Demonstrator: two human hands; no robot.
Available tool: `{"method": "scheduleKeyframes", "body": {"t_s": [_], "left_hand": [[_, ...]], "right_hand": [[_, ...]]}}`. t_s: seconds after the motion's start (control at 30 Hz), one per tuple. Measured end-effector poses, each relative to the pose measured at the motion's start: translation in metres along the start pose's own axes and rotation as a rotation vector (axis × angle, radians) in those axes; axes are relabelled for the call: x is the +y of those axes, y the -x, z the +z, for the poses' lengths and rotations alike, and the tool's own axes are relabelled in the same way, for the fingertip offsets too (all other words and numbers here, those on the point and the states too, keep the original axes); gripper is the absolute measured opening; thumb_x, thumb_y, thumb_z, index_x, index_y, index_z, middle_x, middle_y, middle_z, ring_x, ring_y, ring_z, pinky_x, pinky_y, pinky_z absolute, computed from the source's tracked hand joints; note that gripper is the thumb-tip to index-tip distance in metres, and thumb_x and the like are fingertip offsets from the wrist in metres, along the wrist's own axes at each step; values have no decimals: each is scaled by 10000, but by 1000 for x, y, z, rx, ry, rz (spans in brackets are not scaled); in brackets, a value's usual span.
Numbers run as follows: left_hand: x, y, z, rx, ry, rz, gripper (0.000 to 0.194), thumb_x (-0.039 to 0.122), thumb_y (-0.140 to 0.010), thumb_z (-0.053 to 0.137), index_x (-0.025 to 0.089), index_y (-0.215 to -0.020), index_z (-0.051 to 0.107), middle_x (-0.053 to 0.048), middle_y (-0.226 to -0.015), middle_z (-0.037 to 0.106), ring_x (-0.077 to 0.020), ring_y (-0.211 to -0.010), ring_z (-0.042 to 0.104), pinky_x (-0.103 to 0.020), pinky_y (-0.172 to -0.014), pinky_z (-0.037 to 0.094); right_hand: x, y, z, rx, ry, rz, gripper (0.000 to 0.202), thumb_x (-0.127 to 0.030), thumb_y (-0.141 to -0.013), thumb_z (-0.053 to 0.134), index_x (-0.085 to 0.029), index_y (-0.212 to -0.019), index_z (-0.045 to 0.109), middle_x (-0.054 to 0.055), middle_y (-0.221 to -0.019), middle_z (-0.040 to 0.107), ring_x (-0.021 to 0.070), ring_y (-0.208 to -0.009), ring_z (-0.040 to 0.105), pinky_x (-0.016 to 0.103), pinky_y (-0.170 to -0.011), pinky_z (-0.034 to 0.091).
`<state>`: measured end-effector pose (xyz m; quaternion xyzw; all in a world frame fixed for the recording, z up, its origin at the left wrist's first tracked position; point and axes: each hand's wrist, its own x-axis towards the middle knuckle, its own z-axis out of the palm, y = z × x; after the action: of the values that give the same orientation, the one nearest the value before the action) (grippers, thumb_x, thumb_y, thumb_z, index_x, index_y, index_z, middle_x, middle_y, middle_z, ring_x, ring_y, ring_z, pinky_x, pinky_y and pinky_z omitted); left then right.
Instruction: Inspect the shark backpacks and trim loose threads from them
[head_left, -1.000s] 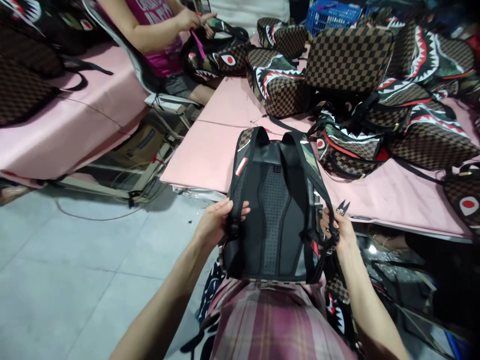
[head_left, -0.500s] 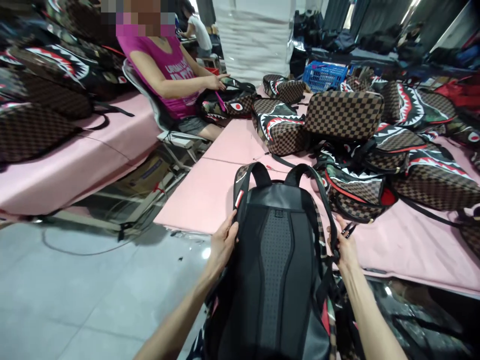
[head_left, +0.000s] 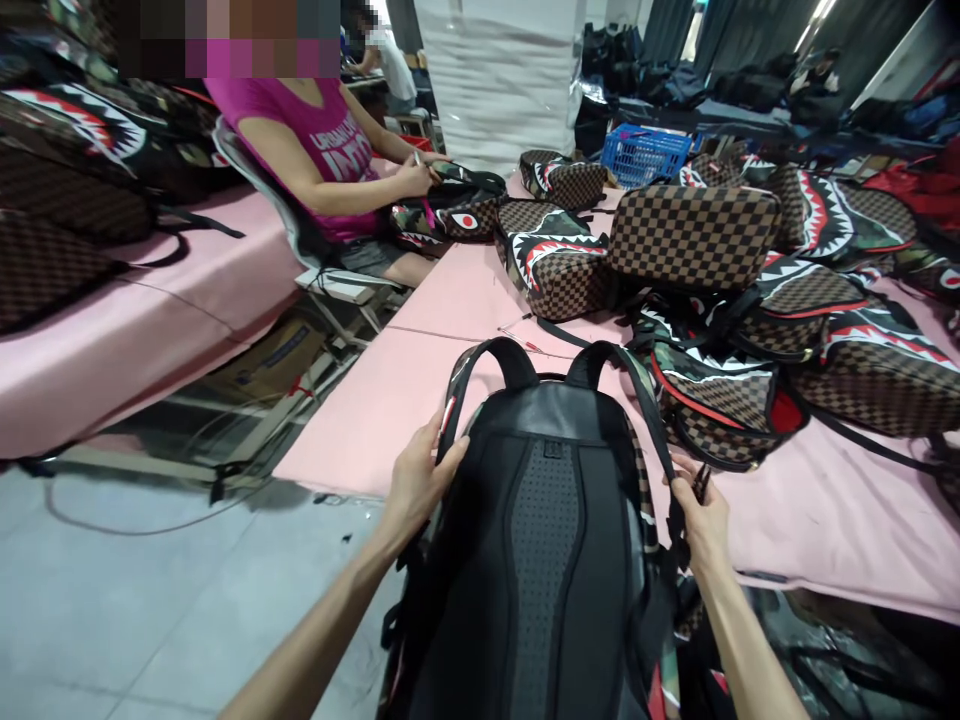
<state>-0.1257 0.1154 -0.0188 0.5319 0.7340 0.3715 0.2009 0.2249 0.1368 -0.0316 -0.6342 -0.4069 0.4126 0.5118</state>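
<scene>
A black backpack (head_left: pixel 551 560) is in front of me at the table's near edge, its padded back panel facing me and its two shoulder straps arching over the top. My left hand (head_left: pixel 421 485) is closed on the left shoulder strap (head_left: pixel 459 385), thumb along the bag's side. On the other side, my right hand (head_left: pixel 701 515) grips the right shoulder strap (head_left: pixel 651 415). A small dark pointed tool (head_left: pixel 703 483), like thread snips, sticks up from the right hand's fingers. The lower end of the bag runs out of view.
Several checkered backpacks with shark-mouth prints (head_left: pixel 712 390) lie piled on the pink table (head_left: pixel 341 425) to the right. A person in a magenta shirt (head_left: pixel 300 165) sits at the left, handling another bag (head_left: pixel 450 205). A blue crate (head_left: pixel 645 155) stands behind. More bags cover the left table.
Both hands still hold the straps. My left hand and its strap have shifted left and lower in view, spreading the straps wider; the right hand is slightly lower and further right.
</scene>
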Motion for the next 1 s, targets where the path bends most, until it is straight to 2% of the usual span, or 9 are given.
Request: {"method": "scheduleKeyframes", "body": {"t_s": [0.17, 0.33, 0.43, 0.5, 0.57, 0.63, 0.7, 0.87, 1.0], "left_hand": [[6, -18, 3, 8, -90, 6, 536, 464, -817, 461, 187, -1276, 457, -101, -1169, 589, -257, -1014, 571, -389, -886, 450], [36, -54, 16, 225, -316, 358, 494, 357, -819, 519, 150, -1264, 461, -158, -1365, 425, -327, -1281, 343, -496, -1047, 276], [75, -81, 48, 42, -276, 538, 370, 228, -826, 517, 141, -1185, 531, -139, -1298, 507, -293, -1273, 361, -451, -1063, 257], [100, -99, 79, -142, -128, 455, 402, 195, -788, 566, 127, -1182, 529, -148, -1282, 520, -285, -1227, 419, -415, -1022, 311], [117, -116, 110, -316, 95, 209, 427, 213, -711, 658, 119, -1117, 564, -147, -1197, 576, -285, -1137, 496, -368, -926, 388], [124, -129, 135, -446, 270, -3, 304, 257, -673, 691, 111, -932, 627, -113, -971, 659, -263, -956, 586, -316, -776, 440], [123, -138, 150, -521, 371, -89, 215, 324, -706, 651, 114, -746, 625, -62, -725, 653, -202, -716, 606, -268, -620, 428], [106, -151, 149, -622, 575, -173, 364, 468, -685, 650, 126, -592, 567, -3, -519, 562, -92, -444, 473, -217, -454, 318], [99, -160, 146, -666, 674, -240, 429, 528, -610, 705, 124, -562, 569, -14, -506, 573, -98, -443, 488, -227, -462, 340]], "right_hand": [[-6, -16, 8, -90, 155, -111, 486, -438, -656, 695, -163, -1050, 619, 87, -942, 689, 205, -804, 619, 330, -723, 486], [-15, -49, 24, -125, 342, -283, 470, -420, -714, 629, -162, -1107, 618, 107, -1106, 656, 250, -1004, 603, 376, -890, 447], [-30, -68, 35, -157, 439, -313, 444, -394, -729, 606, -173, -1113, 627, 83, -1064, 678, 257, -1018, 607, 378, -916, 434], [-41, -73, 38, -148, 408, -301, 423, -394, -743, 587, -163, -1093, 638, 76, -1042, 686, 253, -990, 619, 379, -907, 440], [-53, -72, 37, -157, 319, -293, 416, -396, -752, 579, -150, -1082, 642, 75, -1052, 683, 244, -988, 620, 372, -913, 439], [-65, -68, 33, -172, 245, -293, 409, -392, -752, 588, -151, -1078, 645, 68, -1052, 683, 235, -989, 618, 361, -915, 439], [-74, -67, 27, -189, 197, -281, 404, -392, -744, 604, -158, -1069, 652, 56, -1010, 694, 229, -947, 630, 352, -877, 460], [-67, -88, 20, -183, 82, -145, 425, -408, -683, 648, -135, -1008, 679, 53, -847, 706, 207, -750, 647, 320, -686, 504], [-41, -108, 26, -121, 67, -148, 389, -399, -663, 658, -129, -940, 695, 56, -858, 705, 210, -802, 633, 341, -768, 479]]}}
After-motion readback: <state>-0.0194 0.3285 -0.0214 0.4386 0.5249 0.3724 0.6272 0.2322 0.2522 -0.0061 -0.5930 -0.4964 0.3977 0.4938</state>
